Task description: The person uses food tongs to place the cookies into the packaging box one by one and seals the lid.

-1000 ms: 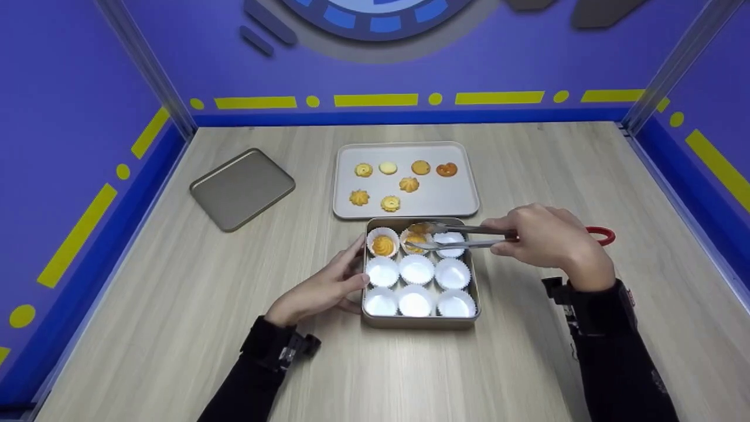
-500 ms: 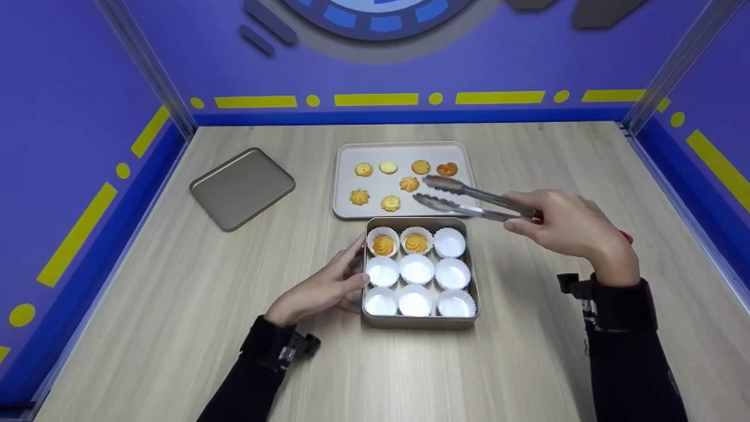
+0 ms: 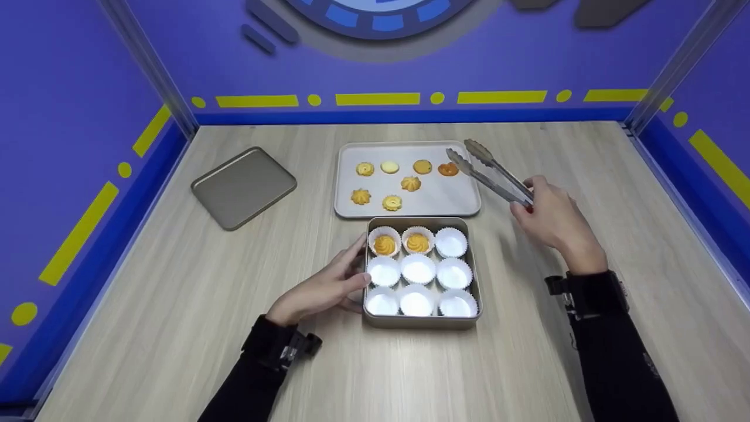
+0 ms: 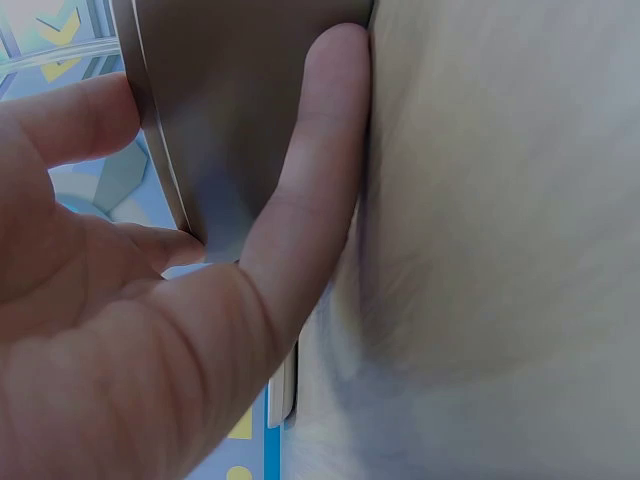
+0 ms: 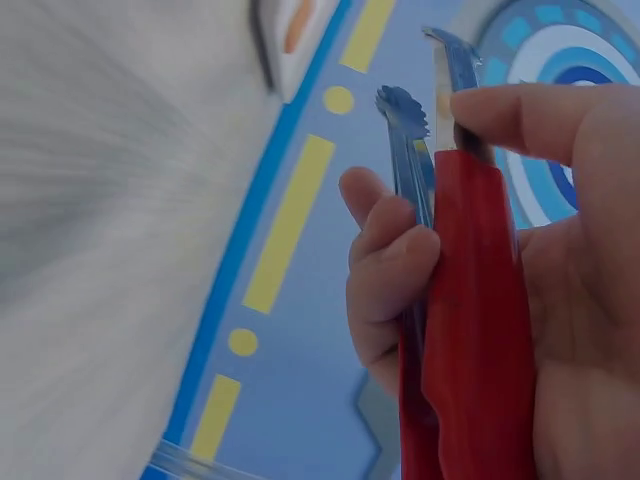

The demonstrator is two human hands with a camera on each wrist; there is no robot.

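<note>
My right hand (image 3: 554, 220) grips a pair of metal tongs (image 3: 498, 179) with red handles (image 5: 480, 310). Their tips stand apart, with nothing between them, above the right end of a pale tray (image 3: 436, 204). Several cookies lie on this tray, among them a pretzel-shaped cookie (image 3: 448, 169) close to the tongs and a star-shaped cookie (image 3: 411, 183). My left hand (image 3: 319, 290) rests against the left wall of a square tin (image 3: 422, 322), its fingers extended. White paper cups fill the tin. Swirled cookies (image 3: 384, 245) sit in the back-left and back-middle cups.
A brown-grey rectangular lid or shallow tray (image 3: 243, 190) lies at the back left of the wooden table (image 3: 176, 328). Blue panels (image 3: 387, 73) with yellow marks enclose the back and sides.
The tongs have come out of the tin, parting from the swirled cookie in the back-middle cup. My right hand has carried them away toward the tray's right end. My left hand stays put.
</note>
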